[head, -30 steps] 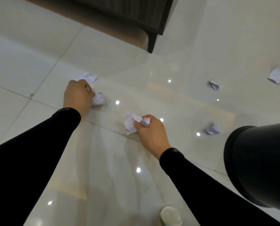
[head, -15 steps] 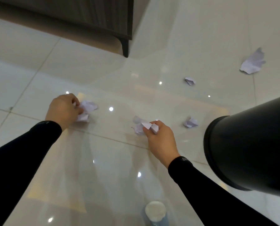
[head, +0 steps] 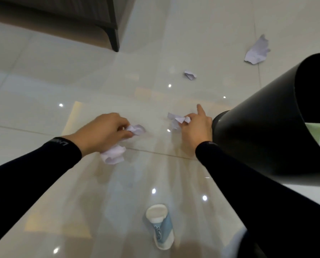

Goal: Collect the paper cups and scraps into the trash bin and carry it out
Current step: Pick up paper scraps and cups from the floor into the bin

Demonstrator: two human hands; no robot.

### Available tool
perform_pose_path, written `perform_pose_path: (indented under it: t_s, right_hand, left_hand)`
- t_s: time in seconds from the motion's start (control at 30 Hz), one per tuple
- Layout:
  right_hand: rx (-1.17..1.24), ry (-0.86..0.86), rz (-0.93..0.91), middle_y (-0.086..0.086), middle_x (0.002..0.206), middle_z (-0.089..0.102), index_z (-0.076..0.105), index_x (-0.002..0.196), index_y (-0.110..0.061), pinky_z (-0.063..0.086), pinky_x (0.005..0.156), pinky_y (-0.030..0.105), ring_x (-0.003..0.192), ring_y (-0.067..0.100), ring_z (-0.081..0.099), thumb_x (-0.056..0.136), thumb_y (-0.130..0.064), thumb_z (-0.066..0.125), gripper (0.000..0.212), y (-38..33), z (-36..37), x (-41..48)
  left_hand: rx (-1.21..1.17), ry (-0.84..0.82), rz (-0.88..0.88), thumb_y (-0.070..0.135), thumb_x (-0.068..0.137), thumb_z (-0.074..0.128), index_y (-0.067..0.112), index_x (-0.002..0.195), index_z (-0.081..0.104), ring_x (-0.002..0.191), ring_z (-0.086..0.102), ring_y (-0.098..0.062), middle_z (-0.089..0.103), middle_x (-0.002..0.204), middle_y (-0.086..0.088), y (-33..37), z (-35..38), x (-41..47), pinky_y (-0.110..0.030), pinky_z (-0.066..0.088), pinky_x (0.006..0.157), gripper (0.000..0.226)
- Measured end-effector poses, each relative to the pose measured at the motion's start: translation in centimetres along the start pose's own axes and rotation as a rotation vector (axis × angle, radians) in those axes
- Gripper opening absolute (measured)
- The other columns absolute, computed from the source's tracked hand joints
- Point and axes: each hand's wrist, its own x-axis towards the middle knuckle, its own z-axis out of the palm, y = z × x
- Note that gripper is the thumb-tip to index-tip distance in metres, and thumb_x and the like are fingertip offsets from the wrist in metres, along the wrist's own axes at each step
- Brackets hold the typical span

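My left hand (head: 103, 132) is closed around crumpled white paper scraps (head: 114, 155); bits stick out at the fingertips and below the palm. My right hand (head: 194, 125) grips another crumpled paper scrap (head: 176, 121), index finger pointing out, right beside the base of the black trash bin (head: 263, 127). The bin is at the right, its open mouth showing at the top right edge. A white and blue paper cup (head: 161, 226) lies on its side on the floor near the bottom centre. Two more scraps lie farther off: a small one (head: 190, 75) and a bigger one (head: 257, 51).
The floor is glossy cream tile (head: 43, 101) with light reflections. A dark cabinet on a leg (head: 114, 37) stands at the top left.
Both hands have lifted their scraps and moved right toward the bin. The view has shifted right, so the bin looms larger and more of the cup shows.
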Motion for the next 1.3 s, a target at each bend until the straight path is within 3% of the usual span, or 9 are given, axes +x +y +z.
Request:
perform_pose_path:
  t_s: [0.13, 0.23, 0.3, 0.5, 0.63, 0.77, 0.93, 1.17, 1.3]
  right_hand:
    - [-0.044, -0.088, 0.112, 0.011, 0.115, 0.066, 0.069, 0.095, -0.008, 0.046, 0.085, 0.027, 0.106, 0.030, 0.058, 0.085, -0.020, 0.047, 0.027, 0.8, 0.6, 1.1]
    - [-0.049, 0.003, 0.051, 0.009, 0.083, 0.064, 0.057, 0.062, -0.014, 0.036, 0.065, 0.024, 0.080, 0.028, 0.058, 0.085, -0.017, 0.049, 0.024, 1.5, 0.5, 0.6]
    - [-0.040, 0.007, 0.006, 0.011, 0.089, 0.065, 0.062, 0.072, -0.014, 0.034, 0.069, 0.022, 0.086, 0.030, 0.059, 0.088, -0.020, 0.048, 0.022, 2.0, 0.4, 0.1]
    - [0.205, -0.045, -0.118, 0.000, 0.087, 0.063, 0.062, 0.096, -0.018, 0.034, 0.057, 0.017, 0.077, 0.017, 0.053, 0.084, -0.018, 0.051, 0.016, 1.8, 1.5, -2.9]
    - [0.215, -0.127, -0.165, -0.011, 0.077, 0.059, 0.062, 0.093, -0.021, 0.035, 0.051, 0.009, 0.069, 0.004, 0.052, 0.083, -0.017, 0.048, 0.018, 2.1, 1.7, -4.4]
    - [0.212, -0.126, -0.056, -0.009, 0.074, 0.052, 0.050, 0.088, -0.017, 0.032, 0.050, 0.012, 0.071, 0.013, 0.049, 0.089, -0.025, 0.042, 0.011, 2.6, 1.7, -4.6]
    - [0.215, -0.173, 0.024, 0.003, 0.093, 0.055, 0.054, 0.104, -0.008, 0.037, 0.068, 0.027, 0.085, 0.021, 0.051, 0.093, -0.024, 0.040, 0.024, 2.5, 1.3, -4.5]
    - [0.237, -0.267, 0.056, 0.010, 0.086, 0.058, 0.057, 0.094, -0.004, 0.042, 0.069, 0.031, 0.079, 0.025, 0.053, 0.092, -0.019, 0.040, 0.023, 1.4, 0.9, -5.1]
    - [0.403, -0.413, 0.139, 0.014, 0.084, 0.059, 0.057, 0.102, 0.001, 0.051, 0.056, 0.030, 0.060, 0.020, 0.055, 0.093, -0.013, 0.039, 0.025, -0.3, 0.1, -5.6]
  left_hand:
    - [-0.037, 0.020, 0.031, 0.034, 0.086, 0.058, 0.018, 0.089, 0.065, 0.073, 0.051, -0.019, 0.059, 0.085, 0.002, 1.2, 0.3, -1.3, -0.027, 0.033, 0.063, 0.018]
    - [-0.105, 0.023, -0.005, 0.034, 0.084, 0.060, 0.028, 0.080, 0.060, 0.059, 0.050, -0.002, 0.053, 0.063, 0.018, 1.2, 0.4, -2.4, -0.012, 0.034, 0.050, 0.007]
    - [-0.131, -0.037, 0.011, 0.032, 0.082, 0.060, 0.032, 0.083, 0.059, 0.057, 0.050, 0.004, 0.053, 0.061, 0.021, 1.4, 0.8, -3.2, -0.004, 0.035, 0.053, 0.002]
    - [-0.083, -0.355, 0.177, 0.036, 0.082, 0.058, 0.040, 0.132, 0.043, 0.060, 0.048, 0.003, 0.053, 0.068, 0.014, 4.3, 3.9, -5.5, -0.001, 0.035, 0.060, 0.052]
    - [0.023, -0.574, 0.233, 0.027, 0.078, 0.059, 0.046, 0.138, 0.032, 0.050, 0.046, 0.006, 0.044, 0.056, 0.014, 5.7, 5.8, -6.6, -0.006, 0.033, 0.049, 0.068]
    - [0.047, -0.735, 0.282, 0.026, 0.066, 0.063, 0.051, 0.132, 0.032, 0.055, 0.050, -0.004, 0.049, 0.060, 0.014, 6.7, 7.0, -8.1, -0.018, 0.036, 0.054, 0.078]
    - [0.382, -0.556, 0.548, 0.023, 0.085, 0.053, 0.028, 0.130, 0.044, 0.085, 0.058, -0.033, 0.064, 0.099, -0.010, 7.5, 10.0, -9.6, -0.035, 0.037, 0.066, 0.045]
    - [0.564, -0.256, 0.583, 0.021, 0.094, 0.036, 0.014, 0.120, 0.047, 0.079, 0.061, -0.036, 0.065, 0.091, -0.012, 5.8, 10.0, -7.1, -0.038, 0.035, 0.057, 0.028]
    - [0.374, -0.050, 0.459, 0.029, 0.092, 0.039, 0.013, 0.105, 0.060, 0.079, 0.062, -0.035, 0.068, 0.089, -0.010, 5.7, 6.9, -4.9, -0.036, 0.037, 0.057, 0.029]
